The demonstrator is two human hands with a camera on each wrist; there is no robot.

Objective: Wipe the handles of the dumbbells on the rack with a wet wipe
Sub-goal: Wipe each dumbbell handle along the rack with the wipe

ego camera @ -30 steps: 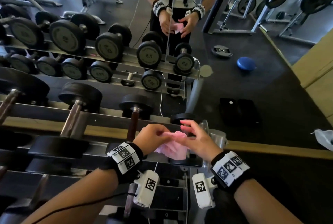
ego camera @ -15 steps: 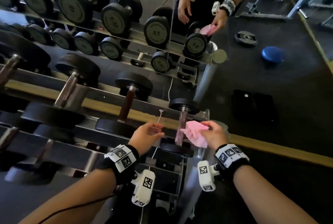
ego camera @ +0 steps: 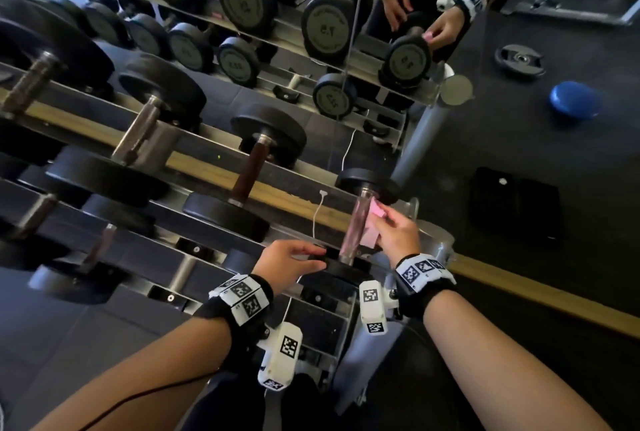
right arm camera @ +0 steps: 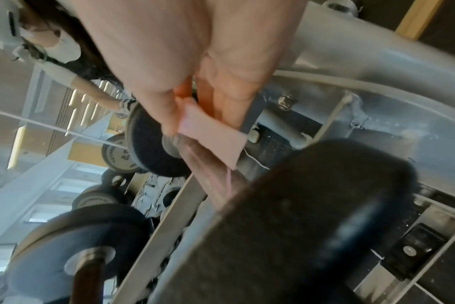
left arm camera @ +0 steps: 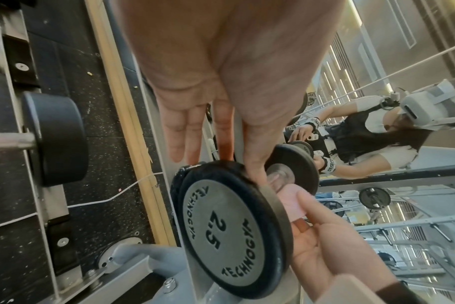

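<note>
A long two-tier dumbbell rack is seen running from nine o'clock toward four o'clock in the head view, backed by a mirror in which a second row of weights and the person are reflected. The smallest dumbbell is seated at the rack's right end, at about three o'clock of centre. Its near end plate is marked "TECHNOGYM" and "2,5". The left hand is laid on that plate's rim with fingers nearly straight and slightly apart, probably to keep the light dumbbell from rolling. A folded pink wet wipe is pinched between thumb and fingers of the right hand and held against the shiny handle from the two o'clock side, so that a rubbing stroke along the bar seems to be in hand. The other handles appear not yet wiped. Numbers on the mirrored plates are too blurred to read.
</note>
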